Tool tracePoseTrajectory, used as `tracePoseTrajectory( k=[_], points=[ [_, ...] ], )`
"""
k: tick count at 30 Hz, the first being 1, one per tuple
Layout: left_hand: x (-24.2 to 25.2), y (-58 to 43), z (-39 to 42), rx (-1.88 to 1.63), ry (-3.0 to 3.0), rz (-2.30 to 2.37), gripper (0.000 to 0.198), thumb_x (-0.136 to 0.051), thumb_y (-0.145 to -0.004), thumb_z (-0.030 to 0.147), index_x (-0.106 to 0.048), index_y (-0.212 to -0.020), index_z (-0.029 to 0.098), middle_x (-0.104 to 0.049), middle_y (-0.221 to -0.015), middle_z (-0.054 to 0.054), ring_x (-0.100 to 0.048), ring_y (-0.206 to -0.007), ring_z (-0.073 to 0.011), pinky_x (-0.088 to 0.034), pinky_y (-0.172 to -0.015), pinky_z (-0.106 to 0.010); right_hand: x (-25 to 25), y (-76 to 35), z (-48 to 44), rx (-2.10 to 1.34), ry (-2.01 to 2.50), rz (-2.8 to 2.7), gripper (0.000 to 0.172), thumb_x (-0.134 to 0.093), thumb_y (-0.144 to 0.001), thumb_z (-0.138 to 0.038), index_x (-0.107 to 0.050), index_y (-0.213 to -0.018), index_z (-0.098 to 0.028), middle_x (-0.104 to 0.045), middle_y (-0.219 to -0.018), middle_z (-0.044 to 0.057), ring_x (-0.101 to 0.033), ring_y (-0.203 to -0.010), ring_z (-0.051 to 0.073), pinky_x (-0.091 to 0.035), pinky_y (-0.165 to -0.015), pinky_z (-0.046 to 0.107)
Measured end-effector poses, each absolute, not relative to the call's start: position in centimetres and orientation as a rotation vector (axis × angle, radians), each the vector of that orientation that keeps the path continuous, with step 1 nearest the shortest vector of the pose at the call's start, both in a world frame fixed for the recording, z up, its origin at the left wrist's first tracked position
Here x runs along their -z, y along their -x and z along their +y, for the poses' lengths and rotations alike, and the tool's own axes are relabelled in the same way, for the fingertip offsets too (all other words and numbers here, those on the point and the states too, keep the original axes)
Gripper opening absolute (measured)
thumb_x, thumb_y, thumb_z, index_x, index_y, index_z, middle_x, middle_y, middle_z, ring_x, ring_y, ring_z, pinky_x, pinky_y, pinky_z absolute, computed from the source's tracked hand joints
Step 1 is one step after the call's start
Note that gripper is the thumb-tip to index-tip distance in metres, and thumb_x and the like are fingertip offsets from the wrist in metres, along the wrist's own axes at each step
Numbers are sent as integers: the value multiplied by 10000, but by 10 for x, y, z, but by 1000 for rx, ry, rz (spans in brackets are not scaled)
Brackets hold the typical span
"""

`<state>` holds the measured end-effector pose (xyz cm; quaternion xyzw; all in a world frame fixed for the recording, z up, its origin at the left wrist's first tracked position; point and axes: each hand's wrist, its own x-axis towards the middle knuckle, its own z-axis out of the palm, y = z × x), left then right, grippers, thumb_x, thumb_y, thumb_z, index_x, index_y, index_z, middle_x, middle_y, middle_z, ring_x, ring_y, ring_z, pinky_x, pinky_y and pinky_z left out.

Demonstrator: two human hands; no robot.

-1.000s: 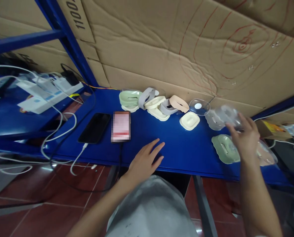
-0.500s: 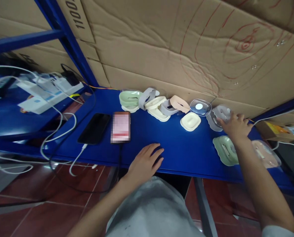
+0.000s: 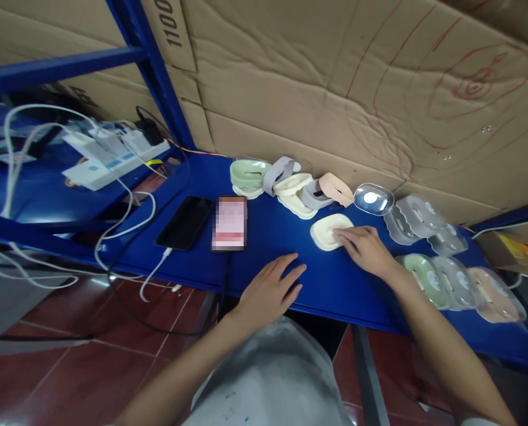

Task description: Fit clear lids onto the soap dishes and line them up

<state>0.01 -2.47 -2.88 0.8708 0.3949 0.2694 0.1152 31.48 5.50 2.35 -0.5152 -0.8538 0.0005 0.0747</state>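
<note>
My left hand (image 3: 270, 290) lies flat and open on the blue shelf (image 3: 290, 242) near its front edge, holding nothing. My right hand (image 3: 366, 248) rests on the shelf with its fingertips touching the right edge of a cream soap-dish tray (image 3: 328, 231); the fingers are stretched out. Behind that tray stands a clear lid (image 3: 372, 198). To the right lie grey and clear dish parts (image 3: 417, 214), a green dish (image 3: 423, 277) and a pink dish under a clear cover (image 3: 496, 293).
A row of green, grey, cream and pink dish parts (image 3: 285, 183) lines the cardboard wall. Two phones (image 3: 229, 223) lie on the shelf's left part, both with cables. A power strip (image 3: 113, 157) with white cables sits at the far left. Red floor tiles lie below.
My right hand has left the grey and clear dish parts at the far right and moved left to the cream tray. The view has shifted right. My left hand has stayed put.
</note>
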Motion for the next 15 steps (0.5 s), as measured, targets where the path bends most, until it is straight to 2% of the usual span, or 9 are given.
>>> tracePoseTrajectory(
  k=[3, 6, 8, 10, 12, 15],
  points=[
    [25, 1, -24, -758, -2584, 1152, 497, -576, -1078, 324, -511, -1564, 243, -430, -1674, -154, -503, -1492, -342, -515, -1179, -529, -30, -297, 62, -51, 1318, -2499, 415, -404, -1112, -360, -660, -1430, -285, -742, -1363, 75, -684, -1248, 257, -460, -1094, 457],
    [23, 1, -23, -726, -2615, 1125, 538, -591, -1073, 345, -481, -1592, 250, -377, -1716, -150, -437, -1546, -356, -453, -1225, -569, -27, -295, 90, 125, 1457, -2266, 493, -403, -1097, -364, -559, -1536, -202, -624, -1523, 145, -569, -1404, 322, -428, -1143, 519],
    [22, 1, -23, -727, -2611, 1113, 483, -584, -1076, 345, -534, -1541, 224, -435, -1683, -147, -448, -1539, -341, -444, -1232, -566, -20, -301, 114, 149, 1595, -2145, 569, -455, -1067, -390, -491, -1584, -154, -579, -1559, 193, -537, -1424, 369, -419, -1142, 576],
    [20, 1, -23, -749, -2592, 1114, 383, -579, -1074, 317, -615, -1437, 199, -532, -1601, -142, -481, -1507, -325, -465, -1217, -547, -13, -306, 133, 125, 1674, -2102, 576, -518, -1037, -414, -529, -1552, -156, -623, -1500, 203, -573, -1366, 387, -426, -1118, 607],
    [20, 1, -24, -783, -2575, 1122, 305, -588, -1062, 278, -657, -1346, 187, -612, -1493, -138, -526, -1449, -320, -499, -1182, -529, -10, -309, 139, 125, 1692, -2102, 467, -540, -1033, -409, -643, -1432, -190, -689, -1400, 176, -616, -1296, 374, -418, -1107, 607],
    [21, 1, -24, -838, -2560, 1154, 303, -610, -1049, 261, -641, -1338, 176, -667, -1356, -141, -588, -1338, -322, -544, -1114, -518, -13, -307, 117, 208, 1583, -2114, 341, -529, -1064, -381, -721, -1298, -223, -731, -1301, 134, -648, -1249, 331, -393, -1116, 565]
  ],
)
